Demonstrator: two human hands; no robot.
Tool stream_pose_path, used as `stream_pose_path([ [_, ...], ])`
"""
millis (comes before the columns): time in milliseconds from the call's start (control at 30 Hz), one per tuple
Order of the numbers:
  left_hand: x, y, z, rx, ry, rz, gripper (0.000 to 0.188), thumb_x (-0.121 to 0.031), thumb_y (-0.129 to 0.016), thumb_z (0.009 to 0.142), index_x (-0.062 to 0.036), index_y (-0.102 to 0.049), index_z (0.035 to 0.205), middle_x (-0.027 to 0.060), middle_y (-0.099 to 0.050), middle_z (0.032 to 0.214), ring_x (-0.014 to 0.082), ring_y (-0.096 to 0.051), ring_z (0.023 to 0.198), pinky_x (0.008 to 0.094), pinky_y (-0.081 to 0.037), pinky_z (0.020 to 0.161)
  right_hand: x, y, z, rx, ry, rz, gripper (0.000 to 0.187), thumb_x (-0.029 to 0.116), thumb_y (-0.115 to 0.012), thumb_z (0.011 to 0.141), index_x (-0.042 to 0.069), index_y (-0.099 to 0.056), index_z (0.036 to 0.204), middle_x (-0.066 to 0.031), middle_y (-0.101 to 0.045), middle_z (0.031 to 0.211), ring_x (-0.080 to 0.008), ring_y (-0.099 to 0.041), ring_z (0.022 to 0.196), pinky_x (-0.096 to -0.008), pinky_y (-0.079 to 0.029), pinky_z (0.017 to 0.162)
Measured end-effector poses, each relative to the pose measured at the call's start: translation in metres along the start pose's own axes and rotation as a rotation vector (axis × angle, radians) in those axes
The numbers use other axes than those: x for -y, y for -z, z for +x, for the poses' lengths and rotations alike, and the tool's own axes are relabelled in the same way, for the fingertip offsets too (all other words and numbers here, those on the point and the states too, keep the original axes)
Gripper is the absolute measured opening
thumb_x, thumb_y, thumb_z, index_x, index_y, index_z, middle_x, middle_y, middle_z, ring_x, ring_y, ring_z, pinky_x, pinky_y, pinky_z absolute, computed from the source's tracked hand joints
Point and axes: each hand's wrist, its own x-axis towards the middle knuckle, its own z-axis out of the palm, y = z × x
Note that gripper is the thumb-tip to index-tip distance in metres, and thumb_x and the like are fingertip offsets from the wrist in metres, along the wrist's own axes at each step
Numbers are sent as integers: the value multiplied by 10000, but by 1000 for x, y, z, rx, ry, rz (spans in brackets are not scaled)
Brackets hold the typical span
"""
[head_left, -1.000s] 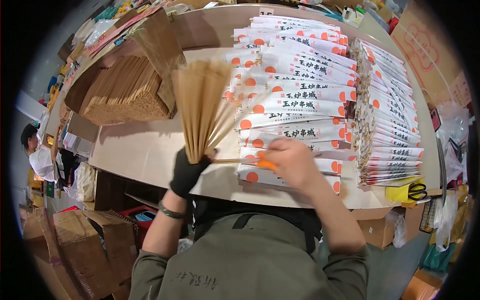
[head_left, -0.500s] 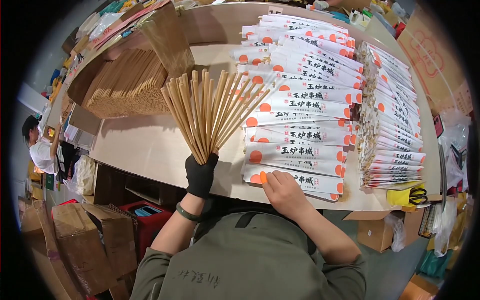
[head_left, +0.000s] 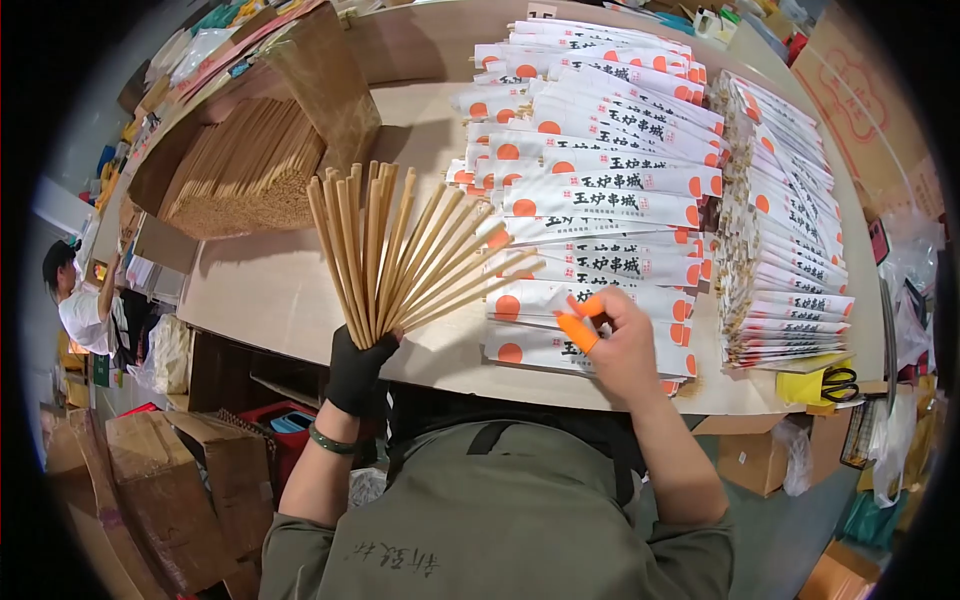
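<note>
Across the right half of the bench [head_left: 260, 285] lie white paper sleeves [head_left: 600, 205], likely flimsy; at its front edge the left hand [head_left: 357, 372] clenches wooden sticks [head_left: 368, 290], probably stiff, best held by that gathered base. Whether the right hand [head_left: 626, 348] pinches a sleeve, I cannot tell.

The left hand [head_left: 358, 372] is covered by a black glove [head_left: 350, 388], with a digit's tip left bare. The wrist below is ringed by a dark green bangle [head_left: 331, 441]. On the right hand [head_left: 622, 345], two digits are capped by orange finger covers [head_left: 577, 331]. An olive-green top [head_left: 510, 520] is worn, its sleeves [head_left: 300, 548] ended near the elbows, its front marked by dark lettering [head_left: 398, 563] and crossed by a short black strip [head_left: 490, 440].
</note>
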Motion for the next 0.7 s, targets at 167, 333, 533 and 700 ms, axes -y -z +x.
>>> stream_pose_path([
  [167, -8, 19, 5, 147, -44, 85, 123, -69, -651, 767, -1, -645, 870, 37, -651, 793, 134, -609, 762, 283, -479, 697, 19, 14, 10, 66, -113, 190, 114, 37, -759, 782, 15, -648, 788, 20, -511, 740, -49, -454, 677, -223, -367, 582],
  [333, -17, 38, 16, 280, -142, 301, 298, -143, -732, 793, 8, -658, 1038, 117, -695, 919, 197, -659, 856, 321, -508, 782, 10, 20, 6, 144, 117, -140, 134, 81, -763, 761, 31, -701, 869, -26, -551, 723, -113, -515, 671, -267, -423, 591],
  [533, -21, -37, 19, 294, -65, -216, 282, -212, -707, 837, -27, -667, 1046, 87, -693, 1032, 153, -629, 950, 324, -493, 860, 32, -22, 13, 119, 659, -566, 224, 150, -725, 736, 62, -701, 941, -72, -603, 779, -240, -603, 744, -334, -486, 661],
  [700, -47, -92, 26, 107, -45, -264, 290, -189, -598, 909, -1, -642, 1124, 52, -672, 987, 112, -599, 893, 281, -476, 798, 13, -18, 47, -112, 770, -736, 361, 179, -706, 745, 50, -653, 1078, -104, -624, 879, -281, -612, 847, -362, -477, 758],
])
